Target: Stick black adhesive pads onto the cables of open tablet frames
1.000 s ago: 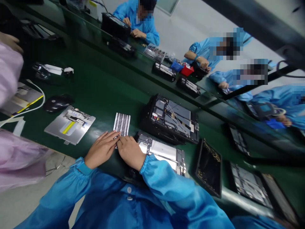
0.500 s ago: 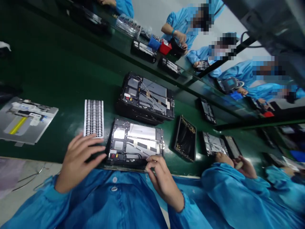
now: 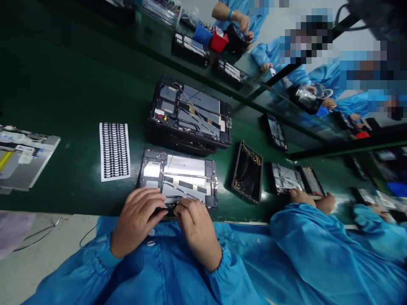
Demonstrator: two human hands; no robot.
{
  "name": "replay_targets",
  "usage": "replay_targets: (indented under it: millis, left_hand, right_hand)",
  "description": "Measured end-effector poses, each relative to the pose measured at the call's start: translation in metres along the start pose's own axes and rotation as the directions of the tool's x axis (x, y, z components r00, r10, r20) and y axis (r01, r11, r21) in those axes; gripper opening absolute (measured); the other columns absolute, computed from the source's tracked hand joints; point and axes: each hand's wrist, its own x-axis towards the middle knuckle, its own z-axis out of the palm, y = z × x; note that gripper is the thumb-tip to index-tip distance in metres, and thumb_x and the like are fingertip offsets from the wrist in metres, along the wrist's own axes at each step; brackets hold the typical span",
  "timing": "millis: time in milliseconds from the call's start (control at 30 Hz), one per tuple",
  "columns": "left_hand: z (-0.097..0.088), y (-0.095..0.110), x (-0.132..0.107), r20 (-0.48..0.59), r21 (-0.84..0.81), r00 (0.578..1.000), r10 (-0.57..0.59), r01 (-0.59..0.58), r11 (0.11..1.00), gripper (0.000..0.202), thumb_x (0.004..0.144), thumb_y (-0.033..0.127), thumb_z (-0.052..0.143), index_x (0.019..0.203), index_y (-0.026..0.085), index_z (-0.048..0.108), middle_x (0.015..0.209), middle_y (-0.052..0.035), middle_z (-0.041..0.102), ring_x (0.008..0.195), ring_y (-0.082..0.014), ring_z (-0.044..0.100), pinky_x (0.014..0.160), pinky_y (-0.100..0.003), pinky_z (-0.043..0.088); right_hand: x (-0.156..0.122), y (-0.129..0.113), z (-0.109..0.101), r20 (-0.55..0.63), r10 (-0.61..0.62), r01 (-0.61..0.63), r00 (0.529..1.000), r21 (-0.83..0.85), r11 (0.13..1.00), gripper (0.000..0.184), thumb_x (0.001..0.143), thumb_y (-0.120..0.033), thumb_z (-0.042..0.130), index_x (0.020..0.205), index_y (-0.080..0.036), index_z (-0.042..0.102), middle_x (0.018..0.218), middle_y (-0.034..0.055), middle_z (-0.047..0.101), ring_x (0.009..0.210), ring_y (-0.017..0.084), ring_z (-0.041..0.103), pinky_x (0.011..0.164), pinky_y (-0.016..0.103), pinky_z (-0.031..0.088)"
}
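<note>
left hand (image 3: pixel 137 216): now moving in from the sticker sheet, fingers curled, pressing on near edge of open tablet (image 3: pixel 179 180)
right hand (image 3: pixel 195 222): closing in beside the left, fingertips pinched on something small at the same edge; what, cannot tell
tablet: lying on desk (image 3: pixel 73 84) right in front
change: both hands now meeting, fine fitting work starting
sticker sheet (image 3: pixel 115 151): lying untouched, left of tablet
second tablet (image 3: pixel 190 114): sitting just behind

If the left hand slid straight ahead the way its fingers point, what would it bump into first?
Probably the opened tablet: the left hand already rests at its near edge, fingers aimed up and right across it. Beyond lies the stacked tablet assembly.
</note>
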Motion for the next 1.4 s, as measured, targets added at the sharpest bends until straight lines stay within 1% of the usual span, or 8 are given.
replay_targets:
  millis: [300, 633, 733, 867, 967, 1100, 1233, 1400]
  left_hand:
    - [-0.001, 0.004, 0.003, 0.003, 0.013, 1.000, 0.011, -0.011, 1.000, 0.006, 0.096, 0.022, 0.061, 0.096, 0.024, 0.067, 0.110, 0.0004, 0.072, 0.116, -0.0190, 0.063, 0.113, -0.040, 0.037]
    - [0.001, 0.002, 0.008, 0.003, 0.032, 0.999, 0.051, -0.051, 0.998, 0.013, 0.098, 0.022, 0.059, 0.093, 0.026, 0.070, 0.108, 0.0004, 0.072, 0.112, -0.0191, 0.063, 0.106, -0.041, 0.040]
    - [0.000, 0.004, 0.008, 0.010, 0.055, 0.998, 0.057, -0.058, 0.997, 0.015, 0.099, 0.023, 0.057, 0.091, 0.025, 0.070, 0.106, -0.0001, 0.072, 0.111, -0.0203, 0.062, 0.105, -0.042, 0.040]
    - [-0.001, 0.007, 0.009, 0.020, 0.086, 0.998, 0.063, -0.065, 0.994, 0.013, 0.098, 0.021, 0.058, 0.092, 0.024, 0.070, 0.105, -0.0009, 0.071, 0.114, -0.0220, 0.062, 0.105, -0.044, 0.040]
    - [-0.001, 0.009, 0.010, 0.008, 0.108, 0.998, 0.068, -0.068, 0.992, 0.011, 0.097, 0.021, 0.060, 0.092, 0.024, 0.070, 0.103, -0.0006, 0.072, 0.112, -0.0221, 0.062, 0.105, -0.044, 0.040]
    - [0.000, 0.011, 0.012, -0.004, 0.136, 0.998, 0.060, -0.058, 0.989, 0.011, 0.096, 0.023, 0.061, 0.090, 0.024, 0.069, 0.102, -0.0004, 0.072, 0.109, -0.0221, 0.064, 0.104, -0.044, 0.042]
    - [0.001, 0.012, 0.013, -0.013, 0.143, 0.998, 0.068, -0.066, 0.988, 0.012, 0.097, 0.023, 0.060, 0.089, 0.025, 0.070, 0.102, -0.0002, 0.073, 0.107, -0.0219, 0.065, 0.103, -0.044, 0.043]
    - [0.002, 0.012, 0.012, -0.021, 0.155, 0.998, 0.066, -0.062, 0.986, 0.012, 0.097, 0.023, 0.061, 0.088, 0.025, 0.070, 0.101, 0.0002, 0.073, 0.108, -0.0219, 0.065, 0.103, -0.044, 0.043]
  right_hand:
    - [0.008, -0.005, -0.001, 0.008, -0.021, 0.021, 1.000, -0.062, 0.998, 0.024, 0.107, -0.019, 0.040, 0.107, -0.014, 0.063, 0.113, 0.0098, 0.066, 0.096, 0.024, 0.052, 0.084, 0.038, 0.039]
    - [0.009, -0.005, -0.001, 0.021, -0.040, 0.042, 0.999, -0.106, 0.993, 0.025, 0.106, -0.017, 0.040, 0.109, -0.015, 0.064, 0.114, 0.0112, 0.067, 0.097, 0.025, 0.054, 0.084, 0.040, 0.041]
    - [0.006, -0.001, 0.001, -0.003, -0.033, 0.033, 0.999, -0.048, 0.998, 0.020, 0.106, -0.019, 0.043, 0.109, -0.016, 0.063, 0.112, 0.0101, 0.067, 0.098, 0.025, 0.056, 0.084, 0.040, 0.043]
    - [-0.001, 0.008, 0.002, -0.094, 0.032, -0.013, 0.995, 0.194, 0.981, 0.010, 0.102, -0.015, 0.053, 0.108, -0.018, 0.060, 0.106, 0.0089, 0.066, 0.098, 0.021, 0.060, 0.085, 0.034, 0.051]
    - [-0.005, 0.011, 0.002, -0.120, 0.077, -0.038, 0.990, 0.295, 0.955, 0.013, 0.101, -0.012, 0.055, 0.111, -0.018, 0.060, 0.106, 0.0095, 0.064, 0.101, 0.020, 0.061, 0.087, 0.033, 0.053]
    - [-0.003, 0.010, 0.005, -0.145, 0.067, -0.026, 0.987, 0.263, 0.965, 0.013, 0.100, -0.015, 0.059, 0.112, -0.019, 0.060, 0.105, 0.0088, 0.065, 0.099, 0.021, 0.063, 0.085, 0.035, 0.053]
    - [0.001, 0.010, 0.008, -0.156, 0.053, -0.021, 0.986, 0.205, 0.979, 0.006, 0.100, -0.017, 0.059, 0.106, -0.019, 0.061, 0.102, 0.0077, 0.067, 0.095, 0.021, 0.062, 0.082, 0.036, 0.051]
    - [0.000, 0.009, 0.008, -0.162, 0.059, -0.024, 0.985, 0.207, 0.978, 0.007, 0.100, -0.016, 0.058, 0.105, -0.020, 0.062, 0.101, 0.0075, 0.068, 0.094, 0.021, 0.062, 0.080, 0.035, 0.050]
